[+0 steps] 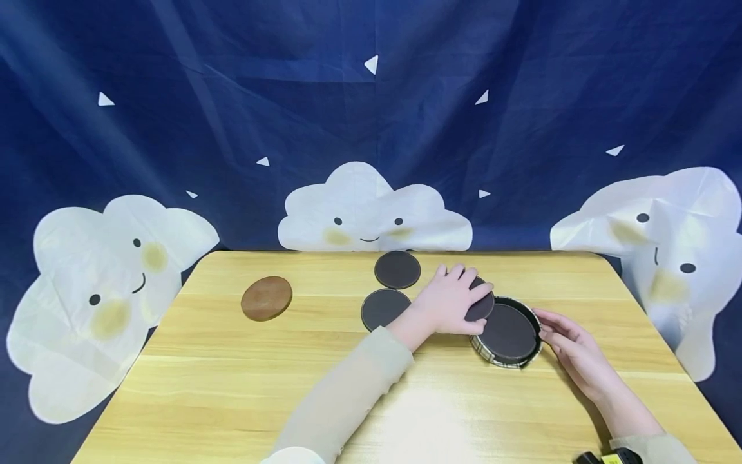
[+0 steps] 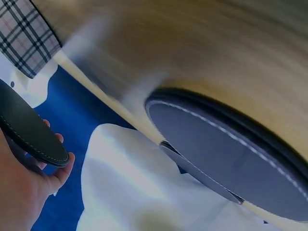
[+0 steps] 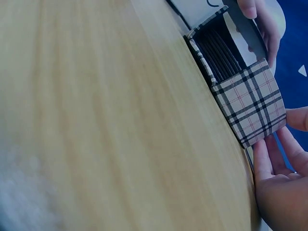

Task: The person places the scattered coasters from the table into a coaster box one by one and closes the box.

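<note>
Pinching a dark coaster [image 1: 480, 305] right of frame centre, the left hand [image 1: 449, 300] held it tilted over the plaid holder [image 1: 509, 334]; the right hand [image 1: 570, 347], grip relaxed, steadied the holder's rim on the counter [image 1: 232, 386].

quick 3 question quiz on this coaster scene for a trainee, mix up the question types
1. True or false: the left hand grips a dark coaster at the plaid holder.
2. How many dark coasters lie loose and untouched on the table?
3. Which coaster differs in colour? A) brown coaster B) a red one C) a white one

Key
1. True
2. Two: far coaster and near coaster
3. A
</note>
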Motion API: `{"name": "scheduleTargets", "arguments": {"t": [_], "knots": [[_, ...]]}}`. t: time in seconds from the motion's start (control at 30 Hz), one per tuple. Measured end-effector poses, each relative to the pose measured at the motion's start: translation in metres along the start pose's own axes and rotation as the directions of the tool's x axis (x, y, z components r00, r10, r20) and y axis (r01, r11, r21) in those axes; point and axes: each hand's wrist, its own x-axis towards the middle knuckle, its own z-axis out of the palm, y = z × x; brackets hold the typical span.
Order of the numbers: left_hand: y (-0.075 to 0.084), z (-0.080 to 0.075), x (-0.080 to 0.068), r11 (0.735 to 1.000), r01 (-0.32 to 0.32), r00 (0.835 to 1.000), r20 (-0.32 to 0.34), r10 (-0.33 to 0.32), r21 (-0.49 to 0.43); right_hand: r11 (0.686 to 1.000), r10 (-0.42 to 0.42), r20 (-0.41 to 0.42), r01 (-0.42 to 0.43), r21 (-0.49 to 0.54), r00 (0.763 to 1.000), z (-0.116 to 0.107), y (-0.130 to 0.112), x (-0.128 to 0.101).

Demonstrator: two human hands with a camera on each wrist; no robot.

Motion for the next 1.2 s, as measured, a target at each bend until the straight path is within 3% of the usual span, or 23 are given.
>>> {"name": "scheduleTargets", "arguments": {"t": [0.77, 1.2], "knots": [[0.050, -0.009, 0.015, 0.990, -0.123, 0.992, 0.046, 0.120, 0.070, 1.000, -0.008, -0.007, 0.008, -0.003, 1.000, 0.000, 0.001, -0.001], [0.064, -0.008, 0.021, 0.987, -0.144, 0.988, 0.067, 0.140, 0.065, 1.000, -0.017, 0.011, 0.017, 0.010, 1.000, 0.000, 0.001, -0.001]]}}
